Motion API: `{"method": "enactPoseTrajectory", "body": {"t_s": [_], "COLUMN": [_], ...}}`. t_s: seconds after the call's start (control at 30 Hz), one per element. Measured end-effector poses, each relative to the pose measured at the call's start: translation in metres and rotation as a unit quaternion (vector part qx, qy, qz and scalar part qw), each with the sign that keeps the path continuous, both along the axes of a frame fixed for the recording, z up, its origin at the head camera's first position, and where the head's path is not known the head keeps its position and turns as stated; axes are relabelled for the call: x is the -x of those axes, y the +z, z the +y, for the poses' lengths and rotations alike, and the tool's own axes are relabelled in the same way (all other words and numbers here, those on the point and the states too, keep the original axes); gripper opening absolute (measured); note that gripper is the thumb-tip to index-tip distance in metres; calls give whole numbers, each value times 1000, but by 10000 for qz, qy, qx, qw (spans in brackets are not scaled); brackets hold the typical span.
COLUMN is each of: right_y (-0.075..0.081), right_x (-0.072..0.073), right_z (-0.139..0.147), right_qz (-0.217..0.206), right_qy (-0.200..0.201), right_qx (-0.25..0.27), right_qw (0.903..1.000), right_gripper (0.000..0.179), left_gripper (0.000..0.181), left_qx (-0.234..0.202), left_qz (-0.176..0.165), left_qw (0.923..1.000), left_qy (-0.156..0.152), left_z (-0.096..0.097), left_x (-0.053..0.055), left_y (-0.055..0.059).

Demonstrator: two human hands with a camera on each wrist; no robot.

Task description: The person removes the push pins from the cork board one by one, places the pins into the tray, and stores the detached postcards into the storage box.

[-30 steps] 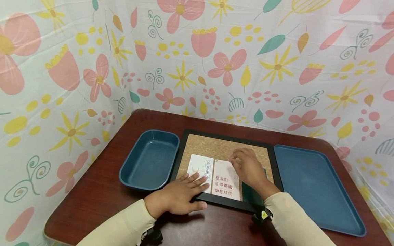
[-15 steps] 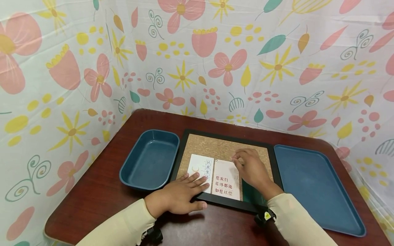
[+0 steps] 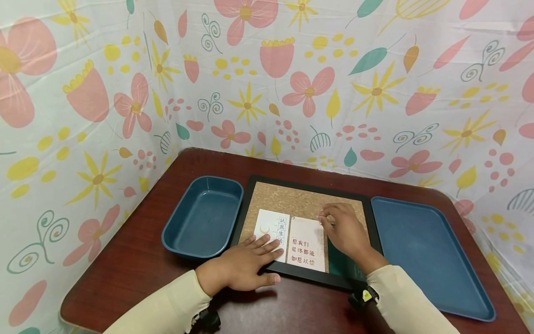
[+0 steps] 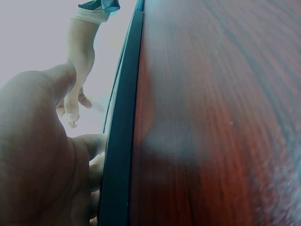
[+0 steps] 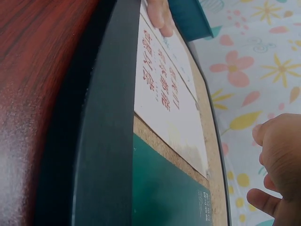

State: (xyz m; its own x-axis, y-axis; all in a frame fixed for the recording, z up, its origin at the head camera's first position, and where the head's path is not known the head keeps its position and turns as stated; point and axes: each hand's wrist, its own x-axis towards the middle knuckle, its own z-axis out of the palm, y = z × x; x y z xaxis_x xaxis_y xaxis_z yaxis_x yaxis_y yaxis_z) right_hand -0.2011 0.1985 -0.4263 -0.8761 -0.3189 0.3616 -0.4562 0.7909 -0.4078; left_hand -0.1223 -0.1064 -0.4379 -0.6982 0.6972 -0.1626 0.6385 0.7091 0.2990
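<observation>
A cork board (image 3: 292, 197) in a black frame lies on the table. Flat on its near left part, my left hand (image 3: 246, 264) rests with straight fingers over a white card (image 3: 263, 221) printed with blue characters. Beside that card is a pale pink card (image 3: 306, 239) with red characters, and a tiny pin (image 3: 293, 217) shows at its upper left corner. My right hand (image 3: 344, 232) is at its upper right corner, thumb and forefinger meeting around something tiny and pale, too small to name. Under this hand lies a dark green card (image 5: 162, 181), partly hidden in the head view.
A deep blue tray (image 3: 204, 218) stands left of the board, and a shallow blue tray (image 3: 429, 255) lies to its right. The dark red wooden table (image 3: 125, 273) is backed by a flowered cloth (image 3: 267, 111) along two sides.
My right hand has slid a little to the right along the top of the pink card, its fingertips still together. The left hand and the cards keep their places.
</observation>
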Motion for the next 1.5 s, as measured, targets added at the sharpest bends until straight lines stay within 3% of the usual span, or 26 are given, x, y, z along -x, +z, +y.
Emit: {"method": "enactPoseTrajectory", "body": {"t_s": [1.5], "right_y": [0], "right_x": [-8], "right_z": [28], "right_qz": [412], "right_qy": [-41], "right_qx": [-22], "right_qw": [9991], "right_gripper": [8], "left_gripper": [78], "left_qx": [-29], "left_qz": [-43], "left_qw": [10000], "left_qy": [37], "left_z": [0], "left_x": [0], "left_y": [0]}}
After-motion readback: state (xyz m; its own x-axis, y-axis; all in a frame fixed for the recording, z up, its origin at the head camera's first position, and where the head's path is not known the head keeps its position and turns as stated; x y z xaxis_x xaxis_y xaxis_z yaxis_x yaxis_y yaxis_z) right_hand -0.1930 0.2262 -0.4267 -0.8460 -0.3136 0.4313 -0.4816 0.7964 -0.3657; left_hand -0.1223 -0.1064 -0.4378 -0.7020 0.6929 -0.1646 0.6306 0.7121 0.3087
